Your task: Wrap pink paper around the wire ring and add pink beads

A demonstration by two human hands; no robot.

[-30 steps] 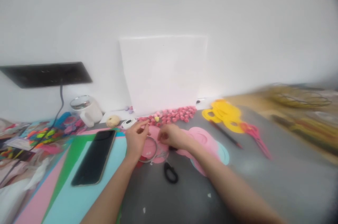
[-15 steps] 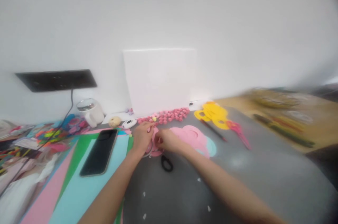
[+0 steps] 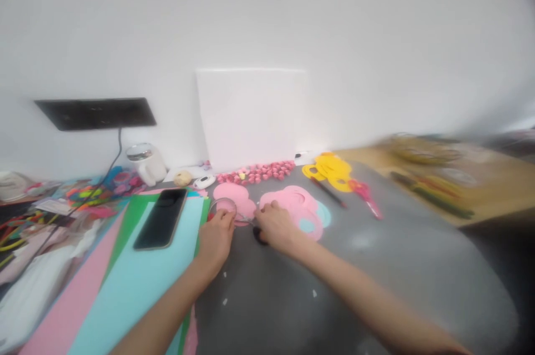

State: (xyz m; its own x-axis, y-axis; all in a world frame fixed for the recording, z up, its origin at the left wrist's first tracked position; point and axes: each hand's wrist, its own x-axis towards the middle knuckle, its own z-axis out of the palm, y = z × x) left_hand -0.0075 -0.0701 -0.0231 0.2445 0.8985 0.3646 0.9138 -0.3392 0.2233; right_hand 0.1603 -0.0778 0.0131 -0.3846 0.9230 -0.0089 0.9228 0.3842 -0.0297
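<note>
My left hand (image 3: pixel 217 235) is closed at the near edge of a thin, pale ring (image 3: pixel 223 200), its fingers pinched on the rim. The ring lies over pink paper cutouts (image 3: pixel 234 192) with rounded edges. Just to the right, my right hand (image 3: pixel 273 224) has its fingers curled over scissors with a black handle (image 3: pixel 259 236). Their metal part points left toward my left hand, and the palm hides much of the handle. Beyond my right hand lie more pink cutouts (image 3: pixel 295 202), with light blue ones (image 3: pixel 324 214) under them.
Coloured paper sheets (image 3: pixel 125 277) bear a phone (image 3: pixel 162 218) at left. Small pink pieces (image 3: pixel 267 171) line the foot of a white board (image 3: pixel 251 115). Yellow cutouts (image 3: pixel 332 168), a pencil (image 3: pixel 328 192) and pink scissors (image 3: pixel 365 196) lie right. A white mug-like container (image 3: pixel 148 165) stands behind.
My right hand has moved off the pink cutouts onto the black-handled scissors. My left hand has come back toward me and pinches the ring's rim. The view has shifted slightly.
</note>
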